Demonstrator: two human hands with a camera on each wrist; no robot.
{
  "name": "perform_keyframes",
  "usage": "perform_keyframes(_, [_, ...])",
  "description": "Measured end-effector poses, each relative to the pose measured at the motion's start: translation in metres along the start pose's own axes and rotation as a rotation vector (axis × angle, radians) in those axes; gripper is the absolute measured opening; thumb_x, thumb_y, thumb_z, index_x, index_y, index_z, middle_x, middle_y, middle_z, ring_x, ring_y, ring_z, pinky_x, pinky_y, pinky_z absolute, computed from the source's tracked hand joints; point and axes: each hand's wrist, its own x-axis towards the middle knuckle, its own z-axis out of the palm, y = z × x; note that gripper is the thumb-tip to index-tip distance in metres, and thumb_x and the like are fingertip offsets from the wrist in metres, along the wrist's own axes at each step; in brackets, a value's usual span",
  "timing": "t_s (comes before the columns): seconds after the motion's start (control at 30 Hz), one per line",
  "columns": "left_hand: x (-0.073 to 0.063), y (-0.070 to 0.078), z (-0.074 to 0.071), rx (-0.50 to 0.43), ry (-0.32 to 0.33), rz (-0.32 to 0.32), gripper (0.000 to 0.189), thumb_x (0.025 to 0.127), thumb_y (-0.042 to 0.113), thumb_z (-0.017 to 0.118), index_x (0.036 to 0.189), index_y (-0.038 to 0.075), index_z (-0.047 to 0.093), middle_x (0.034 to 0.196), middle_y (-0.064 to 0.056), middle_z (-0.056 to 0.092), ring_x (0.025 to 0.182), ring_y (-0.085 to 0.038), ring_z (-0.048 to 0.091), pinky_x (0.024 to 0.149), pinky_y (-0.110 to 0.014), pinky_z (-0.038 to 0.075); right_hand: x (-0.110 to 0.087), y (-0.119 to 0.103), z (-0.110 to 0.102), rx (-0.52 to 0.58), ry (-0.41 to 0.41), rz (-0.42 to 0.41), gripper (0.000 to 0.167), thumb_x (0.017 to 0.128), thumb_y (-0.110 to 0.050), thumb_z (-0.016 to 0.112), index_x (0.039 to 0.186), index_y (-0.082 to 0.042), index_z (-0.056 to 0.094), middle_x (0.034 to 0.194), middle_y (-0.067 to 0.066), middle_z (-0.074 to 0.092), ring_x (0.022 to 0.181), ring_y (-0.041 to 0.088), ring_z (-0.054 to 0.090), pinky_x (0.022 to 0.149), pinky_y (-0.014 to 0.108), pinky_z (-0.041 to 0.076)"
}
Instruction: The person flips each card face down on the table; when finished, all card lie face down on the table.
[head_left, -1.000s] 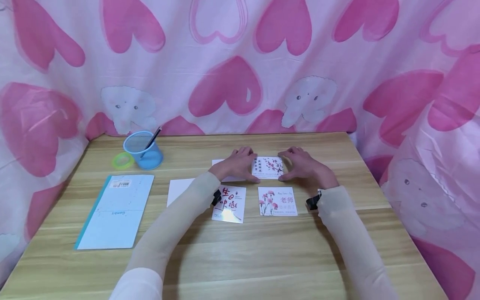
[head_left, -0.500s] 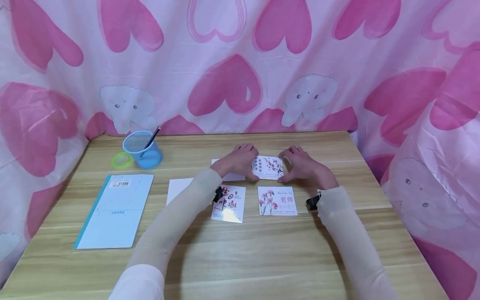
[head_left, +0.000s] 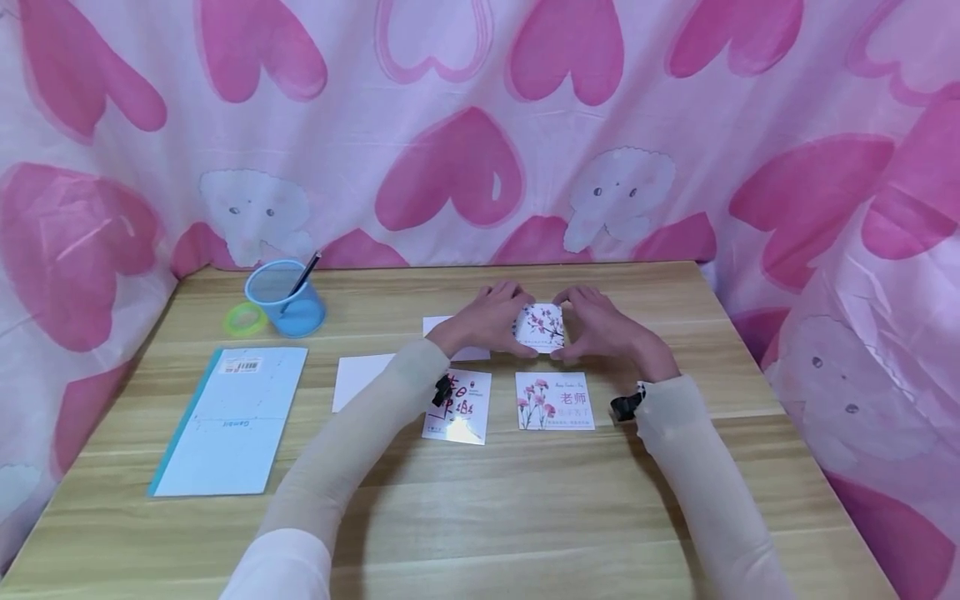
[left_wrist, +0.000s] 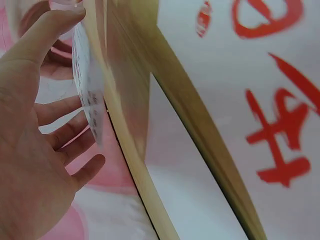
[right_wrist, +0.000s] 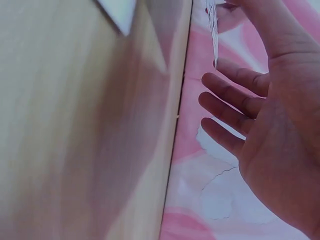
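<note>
Left hand (head_left: 487, 322) and right hand (head_left: 602, 327) pinch the blossom card (head_left: 543, 327) between them. Squeezing inward could crease it; loosening, drop it.

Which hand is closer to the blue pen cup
Left. The left hand is right of the cup, at the left edge of the held card; the right hand is farther, at its right edge.
</note>
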Motion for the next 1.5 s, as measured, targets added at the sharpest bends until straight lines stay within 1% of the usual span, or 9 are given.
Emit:
perform_keyframes(0.17, [0.001,0.003,0.002,-0.006,0.039,0.022,0.097,0.067,0.064,0.080,0.143,0.014,0.046,0.129,0.001,0.042,0.118,-0.016,0.036,0.105,-0.042,0.029,0.002,-0.006,0.000,-0.004,0.025,-0.026,0.090,0.065,-0.044,0.090,0.132,-0.005,0.044,0.132,0.009,0.045,0.125,0.033,0.038,0.105,0.051,0.030])
perform_keyframes(0.33, [-0.003,-0.003,-0.001,-0.077,0.142,-0.026,0.099,0.064,0.061,0.083,0.143,0.016,0.045,0.136,-0.003,0.037,0.122,-0.017,0.032,0.106,-0.039,0.026,-0.001,-0.008,0.000,0.108,0.064,0.027,0.112,0.065,-0.048,0.089,0.149,-0.008,0.026,0.145,0.008,0.035,0.134,0.029,0.029,0.108,0.050,0.030])
perform_keyframes(0.43, [-0.006,-0.007,-0.005,-0.310,0.190,-0.032,0.095,0.066,0.051,0.087,0.142,0.015,0.043,0.132,-0.003,0.039,0.121,-0.019,0.035,0.102,-0.040,0.031,-0.002,-0.007,0.000,0.161,0.072,0.006,0.114,0.066,-0.048,0.088,0.152,-0.011,0.022,0.148,0.007,0.031,0.137,0.026,0.026,0.110,0.051,0.027])
perform_keyframes(0.57, [-0.009,-0.009,-0.008,-0.675,0.189,0.037,0.087,0.071,0.037,0.088,0.140,0.015,0.039,0.128,-0.002,0.045,0.121,-0.023,0.042,0.101,-0.047,0.038,0.002,-0.006,0.004,0.215,0.043,-0.046,0.106,0.068,-0.047,0.087,0.151,-0.015,0.030,0.149,0.002,0.033,0.137,0.023,0.026,0.110,0.053,0.026])
perform_keyframes(0.7, [-0.012,-0.008,-0.008,-0.818,0.170,0.120,0.083,0.075,0.035,0.086,0.140,0.019,0.036,0.131,0.000,0.046,0.121,-0.022,0.043,0.099,-0.049,0.040,0.004,-0.007,0.006,0.287,0.008,-0.055,0.099,0.070,-0.044,0.088,0.150,-0.017,0.035,0.148,-0.001,0.037,0.135,0.025,0.032,0.108,0.055,0.029])
perform_keyframes(0.9, [-0.014,-0.008,-0.005,-0.895,0.162,0.155,0.083,0.078,0.027,0.083,0.142,0.014,0.033,0.134,-0.006,0.044,0.124,-0.032,0.042,0.096,-0.055,0.040,0.001,-0.006,0.008,0.359,-0.035,-0.045,0.091,0.074,-0.038,0.086,0.148,-0.020,0.036,0.146,0.002,0.040,0.132,0.030,0.038,0.104,0.055,0.034])
perform_keyframes(1.03, [-0.015,-0.011,-0.005,-0.893,0.162,0.155,0.087,0.078,0.028,0.083,0.145,0.009,0.030,0.136,-0.012,0.043,0.123,-0.028,0.043,0.097,-0.055,0.041,0.002,-0.005,0.009,0.357,-0.043,-0.071,0.087,0.076,-0.034,0.086,0.146,-0.019,0.037,0.144,0.003,0.042,0.131,0.030,0.039,0.104,0.054,0.035])
perform_keyframes(1.2, [-0.017,-0.015,-0.011,-0.881,0.196,0.151,0.084,0.077,0.025,0.084,0.142,0.009,0.034,0.131,-0.008,0.046,0.118,-0.021,0.045,0.096,-0.054,0.041,0.005,-0.005,0.006,0.323,-0.019,-0.103,0.086,0.074,-0.024,0.087,0.146,-0.018,0.039,0.142,-0.004,0.042,0.130,0.029,0.039,0.104,0.054,0.035])
perform_keyframes(1.5, [-0.025,-0.024,-0.015,-0.848,0.144,0.135,0.088,0.073,0.025,0.086,0.139,0.008,0.030,0.130,-0.009,0.043,0.120,-0.032,0.043,0.095,-0.055,0.041,0.002,-0.004,0.003,0.145,-0.041,-0.084,0.090,0.070,-0.019,0.088,0.145,-0.014,0.040,0.142,0.009,0.040,0.128,0.030,0.034,0.103,0.056,0.034])
